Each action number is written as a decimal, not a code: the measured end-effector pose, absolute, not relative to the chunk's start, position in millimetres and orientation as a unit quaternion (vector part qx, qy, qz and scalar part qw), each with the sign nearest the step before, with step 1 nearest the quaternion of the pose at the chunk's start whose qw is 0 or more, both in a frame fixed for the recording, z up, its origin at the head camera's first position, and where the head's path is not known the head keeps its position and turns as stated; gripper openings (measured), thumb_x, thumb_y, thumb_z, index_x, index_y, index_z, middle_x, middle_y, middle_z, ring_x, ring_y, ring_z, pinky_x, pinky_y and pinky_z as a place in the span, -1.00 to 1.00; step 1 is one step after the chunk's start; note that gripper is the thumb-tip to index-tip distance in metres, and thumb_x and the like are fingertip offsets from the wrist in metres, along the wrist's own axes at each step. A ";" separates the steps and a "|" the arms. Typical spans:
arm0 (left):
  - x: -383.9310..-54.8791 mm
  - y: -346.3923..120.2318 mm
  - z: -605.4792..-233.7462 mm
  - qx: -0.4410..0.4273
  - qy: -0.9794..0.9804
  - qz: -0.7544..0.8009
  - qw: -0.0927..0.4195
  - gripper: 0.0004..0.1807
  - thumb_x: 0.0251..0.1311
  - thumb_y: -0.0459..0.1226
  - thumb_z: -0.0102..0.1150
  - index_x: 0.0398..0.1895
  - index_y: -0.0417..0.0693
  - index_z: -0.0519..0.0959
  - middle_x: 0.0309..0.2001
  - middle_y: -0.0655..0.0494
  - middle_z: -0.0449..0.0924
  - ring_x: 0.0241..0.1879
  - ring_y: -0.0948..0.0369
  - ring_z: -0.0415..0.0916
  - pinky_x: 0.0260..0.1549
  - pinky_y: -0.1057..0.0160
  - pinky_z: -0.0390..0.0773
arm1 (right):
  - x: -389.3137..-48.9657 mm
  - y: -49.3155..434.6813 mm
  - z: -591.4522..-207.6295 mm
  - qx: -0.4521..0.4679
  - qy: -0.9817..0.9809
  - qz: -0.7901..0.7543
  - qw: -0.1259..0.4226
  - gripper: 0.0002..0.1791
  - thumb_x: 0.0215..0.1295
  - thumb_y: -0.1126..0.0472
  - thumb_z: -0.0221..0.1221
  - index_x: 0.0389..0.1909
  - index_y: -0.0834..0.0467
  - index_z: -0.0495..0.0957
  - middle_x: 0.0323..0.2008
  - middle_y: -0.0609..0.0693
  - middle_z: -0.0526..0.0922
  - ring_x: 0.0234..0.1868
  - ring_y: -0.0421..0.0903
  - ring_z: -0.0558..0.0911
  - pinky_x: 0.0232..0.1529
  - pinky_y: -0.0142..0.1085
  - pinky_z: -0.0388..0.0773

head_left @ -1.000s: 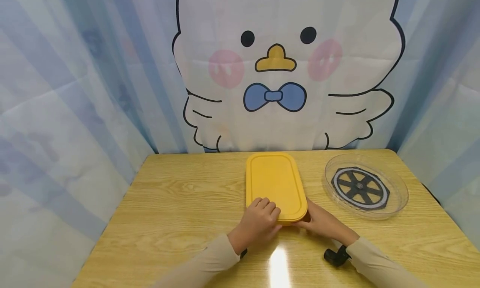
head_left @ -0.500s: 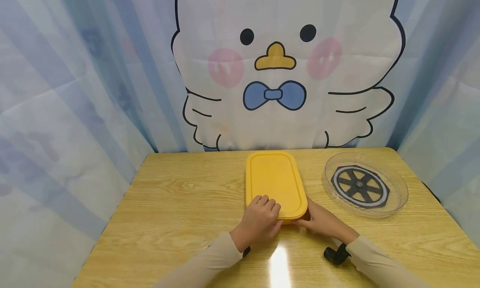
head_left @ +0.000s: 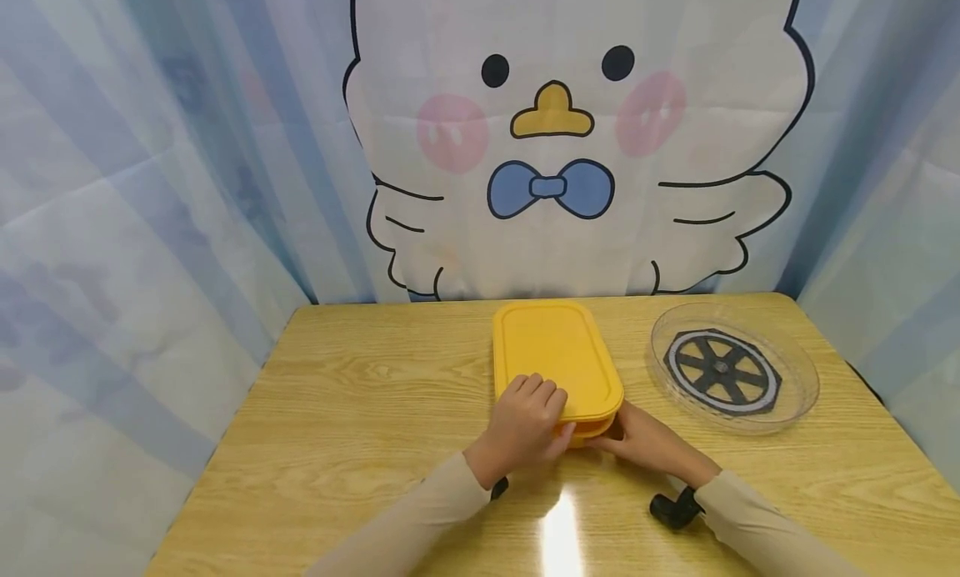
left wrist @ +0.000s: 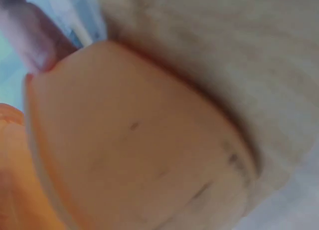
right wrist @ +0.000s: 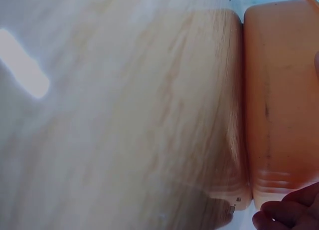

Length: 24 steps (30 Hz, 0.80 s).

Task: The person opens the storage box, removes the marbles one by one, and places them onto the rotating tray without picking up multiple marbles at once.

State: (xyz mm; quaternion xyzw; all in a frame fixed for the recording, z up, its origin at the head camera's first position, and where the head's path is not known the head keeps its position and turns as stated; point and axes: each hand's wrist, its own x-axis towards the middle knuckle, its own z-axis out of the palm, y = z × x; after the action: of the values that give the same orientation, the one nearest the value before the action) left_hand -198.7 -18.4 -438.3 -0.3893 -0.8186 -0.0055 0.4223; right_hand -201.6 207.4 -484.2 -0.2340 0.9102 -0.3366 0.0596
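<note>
A yellow plastic food container (right wrist: 284,95) stands on the table under a matching rounded lid (head_left: 551,343). The lid's near edge is raised, with a narrow gap below it, while the far end stays low. My left hand (head_left: 527,418) grips that near edge, fingers curled over the top and thumb at the front. Around the near right corner of the container, my right hand (head_left: 648,439) holds the body with its thumb in front; the other fingers are partly hidden in the head view. The left wrist view shows the container wall (left wrist: 139,125) close up. What is inside is hidden.
To the right stands a clear round dish (head_left: 798,377) with a black and grey wheel-like pattern (head_left: 720,368) at its bottom. The wooden table (head_left: 360,410) ends at a curtain (head_left: 697,268) behind, with more curtain along both sides.
My left hand has moved slightly up, lifting the near edge of the lid off the container. My right hand keeps its place at the corner.
</note>
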 end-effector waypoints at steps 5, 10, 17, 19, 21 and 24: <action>-204.0 -17.6 -425.9 -0.392 -0.815 -0.044 0.424 -0.74 -0.09 -0.02 0.20 -0.54 0.01 0.47 -0.56 0.22 0.47 -0.54 0.27 0.39 -0.50 0.38 0.40 | -200.6 208.5 -483.4 -0.233 0.911 -0.333 0.065 -0.14 0.16 -0.22 0.18 0.34 0.18 0.16 0.14 0.06 0.51 0.10 -0.01 0.56 0.06 -0.13 0.54; -205.9 -19.9 -415.0 -0.387 -0.826 -0.099 0.398 -0.75 -0.05 -0.06 0.25 -0.50 -0.01 0.48 -0.54 0.22 0.47 -0.53 0.28 0.39 -0.50 0.39 0.38 | -200.8 207.6 -483.0 -0.242 0.912 -0.326 0.054 -0.08 0.16 -0.22 0.18 0.40 0.18 0.07 0.20 0.11 0.47 0.15 0.03 0.54 0.08 -0.05 0.52; -206.4 -29.2 -399.1 -0.391 -0.832 -0.158 0.361 -0.76 -0.03 -0.11 0.35 -0.45 -0.03 0.53 -0.51 0.20 0.51 -0.52 0.29 0.39 -0.47 0.39 0.44 | -201.1 206.6 -482.5 -0.245 0.913 -0.322 0.051 -0.07 0.16 -0.22 0.18 0.41 0.17 0.05 0.24 0.14 0.44 0.18 0.08 0.51 0.11 0.03 0.48; -206.5 -31.9 -394.3 -0.390 -0.836 -0.169 0.347 -0.78 -0.01 -0.12 0.35 -0.44 -0.04 0.56 -0.49 0.18 0.54 -0.50 0.28 0.42 -0.44 0.39 0.47 | -201.2 206.5 -482.6 -0.244 0.913 -0.322 0.053 -0.08 0.16 -0.22 0.18 0.40 0.18 0.07 0.23 0.14 0.45 0.18 0.09 0.51 0.11 0.04 0.47; -207.0 -34.8 -389.8 -0.384 -0.842 -0.178 0.334 -0.80 0.02 -0.12 0.34 -0.42 -0.04 0.60 -0.46 0.17 0.57 -0.46 0.27 0.44 -0.41 0.39 0.50 | -201.6 206.3 -482.7 -0.240 0.913 -0.325 0.058 -0.07 0.16 -0.23 0.18 0.40 0.18 0.07 0.22 0.13 0.46 0.18 0.09 0.51 0.12 0.04 0.47; -208.3 -40.2 -382.0 -0.365 -0.853 -0.196 0.317 -0.81 0.06 -0.13 0.32 -0.37 -0.04 0.65 -0.41 0.16 0.59 -0.42 0.27 0.47 -0.40 0.39 0.52 | -202.0 205.8 -482.5 -0.238 0.910 -0.333 0.065 -0.05 0.16 -0.23 0.18 0.42 0.19 0.03 0.22 0.13 0.45 0.18 0.09 0.51 0.11 0.04 0.47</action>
State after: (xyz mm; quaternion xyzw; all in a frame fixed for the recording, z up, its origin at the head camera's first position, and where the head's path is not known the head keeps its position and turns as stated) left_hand -208.3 -40.2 -382.0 -0.3653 -0.8532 -0.1956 0.3167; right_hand -202.0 205.8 -482.5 -0.2380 0.9102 -0.3326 0.0651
